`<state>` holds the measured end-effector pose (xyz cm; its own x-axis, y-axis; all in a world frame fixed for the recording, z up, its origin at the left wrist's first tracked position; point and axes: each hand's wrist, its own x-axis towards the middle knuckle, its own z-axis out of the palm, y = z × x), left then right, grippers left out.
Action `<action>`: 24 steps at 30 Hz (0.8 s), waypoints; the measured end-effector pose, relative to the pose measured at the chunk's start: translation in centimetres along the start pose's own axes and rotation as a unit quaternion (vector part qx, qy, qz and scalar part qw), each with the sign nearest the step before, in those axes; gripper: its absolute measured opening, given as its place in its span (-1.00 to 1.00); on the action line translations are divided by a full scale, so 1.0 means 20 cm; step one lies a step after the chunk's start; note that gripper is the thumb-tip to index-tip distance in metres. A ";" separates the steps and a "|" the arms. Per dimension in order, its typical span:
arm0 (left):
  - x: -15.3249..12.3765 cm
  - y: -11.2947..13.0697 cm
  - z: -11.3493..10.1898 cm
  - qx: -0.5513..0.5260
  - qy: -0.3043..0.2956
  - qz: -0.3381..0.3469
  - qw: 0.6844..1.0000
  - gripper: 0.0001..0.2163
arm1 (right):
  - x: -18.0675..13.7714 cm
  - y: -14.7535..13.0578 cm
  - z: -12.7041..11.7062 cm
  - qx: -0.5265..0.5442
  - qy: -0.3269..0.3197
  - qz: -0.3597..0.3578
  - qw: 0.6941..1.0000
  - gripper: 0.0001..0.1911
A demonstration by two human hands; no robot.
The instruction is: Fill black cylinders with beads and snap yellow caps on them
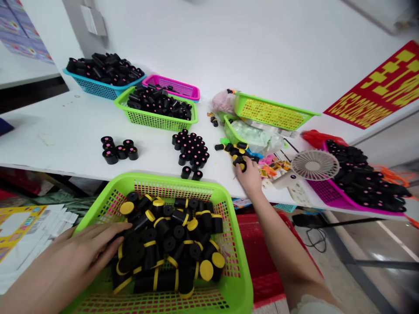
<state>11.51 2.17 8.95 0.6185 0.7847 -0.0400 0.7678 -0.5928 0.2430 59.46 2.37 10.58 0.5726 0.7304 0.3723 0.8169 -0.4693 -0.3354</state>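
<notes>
A green basket [234, 244] in front of me holds many short black plastic cylinders with yellow caps [178, 231]. My left hand [94, 246] reaches over its left rim, fingers stretched out and resting against the cylinders there; the fingertips are partly hidden. On the table, my right hand [249, 175] has its fingers curled around a black cylinder with a yellow cap [241, 163]. That piece is at the near side of a small pile of similar black and yellow cylinders [231, 150].
Black cylinders with pink dots stand in a cluster [193, 150] and a smaller group [119, 150]. Behind are a blue basket [98, 87], a green basket [153, 120] and a pink basket [176, 87]. A handheld fan [314, 165] and a magenta basket [330, 192] are at right.
</notes>
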 end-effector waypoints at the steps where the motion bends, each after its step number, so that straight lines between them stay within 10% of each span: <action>1: 0.00 0.01 -0.01 0.000 -0.001 -0.001 1.000 -0.64 | 0.01 -0.01 -0.03 0.023 0.008 0.003 1.000 -0.46; 9: 0.02 0.06 -0.08 0.013 -0.022 -0.002 1.000 -0.61 | -0.13 -0.33 -0.33 0.288 -0.072 0.025 0.955 -0.52; 18: 0.01 0.07 -0.09 0.015 -0.029 0.001 0.999 -0.63 | -0.44 -0.62 -0.29 0.590 -0.481 0.188 0.621 -0.76; 24: 0.00 0.05 -0.07 0.012 0.008 0.022 1.000 -0.64 | -0.50 -0.63 -0.23 0.598 -0.550 0.181 0.554 -0.73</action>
<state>12.03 1.88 10.44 0.6500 0.7598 -0.0145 0.7433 -0.6317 0.2201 43.76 -1.36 15.11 -0.2430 0.8655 -0.4380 -0.3450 -0.4991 -0.7949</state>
